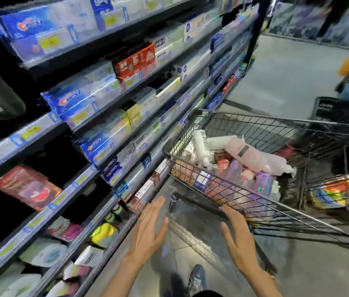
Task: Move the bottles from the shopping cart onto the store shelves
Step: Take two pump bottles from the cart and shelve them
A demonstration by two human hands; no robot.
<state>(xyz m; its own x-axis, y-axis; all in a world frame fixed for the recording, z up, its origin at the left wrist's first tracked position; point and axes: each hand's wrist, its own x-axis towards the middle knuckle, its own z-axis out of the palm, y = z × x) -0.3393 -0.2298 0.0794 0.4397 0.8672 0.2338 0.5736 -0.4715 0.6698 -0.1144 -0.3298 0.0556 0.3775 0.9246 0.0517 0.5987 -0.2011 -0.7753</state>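
both hands flat n empty, left hand [148, 228], right hand [237, 236] near cart [255, 202]. bottles [233, 172] look light, slick plastic; i'd grab mid-body.

To your left, the shelves [96, 108] carry toothpaste boxes [70, 99] in rows; on the floor [287, 67] stands your wire cart [255, 198], heaped with bottles [235, 172].

one shopping cart [231, 185], two empty hands [148, 230], one shoe [197, 277]

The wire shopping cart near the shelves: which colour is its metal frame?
Dark grey, almost black, on the wire shopping cart; the head view shows it best.
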